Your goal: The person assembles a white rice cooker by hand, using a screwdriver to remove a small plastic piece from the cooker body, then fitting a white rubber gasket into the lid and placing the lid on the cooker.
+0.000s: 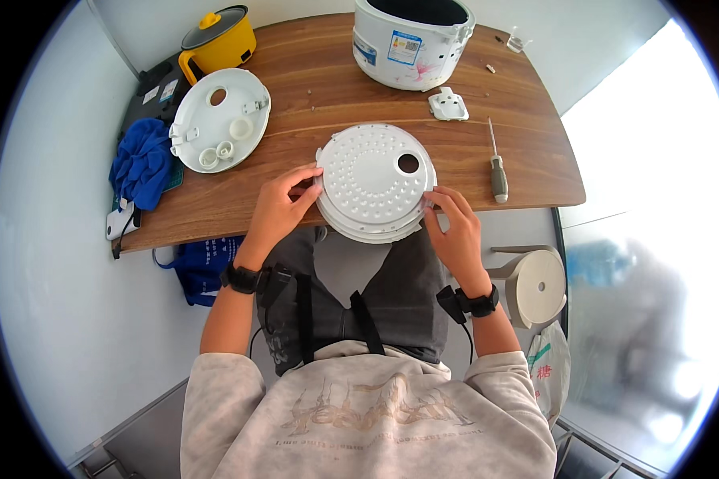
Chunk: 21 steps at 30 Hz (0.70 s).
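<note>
A round white rice cooker lid (359, 185) with a dimpled face and one round hole lies over the table's near edge, in front of me. Below its front rim a second layer shows. My left hand (284, 203) grips its left rim, thumb and fingers closed on the edge. On the opposite rim, my right hand (454, 223) pinches the edge near a small tab. Beyond stands the white rice cooker body (411, 48), its top uncovered. To the left, a white lid shell (244, 100) lies inner side up with small round white caps (225, 150) in it.
A screwdriver (498, 176) lies at the right, near a small white plastic bracket (449, 104). A yellow pot (220, 44) stands at the back left. A blue cloth (142, 164) is bunched at the left edge. Below right of the table stands a beige stool (538, 287).
</note>
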Motion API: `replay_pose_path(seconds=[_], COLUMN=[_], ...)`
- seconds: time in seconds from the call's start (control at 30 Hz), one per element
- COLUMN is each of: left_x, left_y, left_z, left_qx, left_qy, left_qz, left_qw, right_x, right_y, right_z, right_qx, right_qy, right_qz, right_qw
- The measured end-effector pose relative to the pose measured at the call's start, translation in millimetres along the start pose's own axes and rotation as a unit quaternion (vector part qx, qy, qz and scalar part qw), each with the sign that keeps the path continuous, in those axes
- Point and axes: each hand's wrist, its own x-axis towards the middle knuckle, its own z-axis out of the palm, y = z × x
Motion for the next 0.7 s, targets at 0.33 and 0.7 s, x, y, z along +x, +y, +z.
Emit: replay_pose_path(seconds=[0.33, 0.7], left_x=[-2, 2], left_y=[-8, 37], left_z=[-4, -16], left_qx=[-0.055, 0.090], left_qy=[-0.011, 0.097], left_qz=[-0.012, 0.135], left_qw=[0.998, 0.982], right_x=[-5, 11], right_y=[-1, -13], right_z=[0, -16], right_qx=[-0.007, -0.033], right_qy=[0.010, 0.105], right_qz=[-0.022, -0.101], right_qw=[1.000, 0.989])
